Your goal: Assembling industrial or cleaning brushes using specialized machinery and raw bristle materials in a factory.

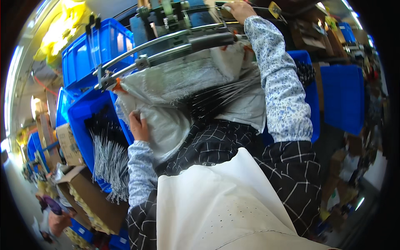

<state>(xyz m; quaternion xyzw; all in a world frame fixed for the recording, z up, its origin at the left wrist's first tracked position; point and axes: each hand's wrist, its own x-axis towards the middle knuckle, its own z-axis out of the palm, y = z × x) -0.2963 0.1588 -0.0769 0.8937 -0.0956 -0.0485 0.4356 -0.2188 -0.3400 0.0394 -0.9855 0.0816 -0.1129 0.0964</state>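
Probably light, soft and slightly slippery, the white sheet (166, 127) draped across the centre of the frame seems best gripped by a gathered edge; it looks creased, with a faint sheen. At centre left, the left hand (139, 126) touches it, fingers bent, any pinch unclear. At top, the right hand (241, 11) curls beside a metal machine (212, 41), its grip impossible to tell.

I have the machine (181, 39) ahead, rods (227, 93) lying on the sheet (162, 125) before it, a bin (80, 118) of more rods (110, 160) at left, another bin (343, 98) far right.
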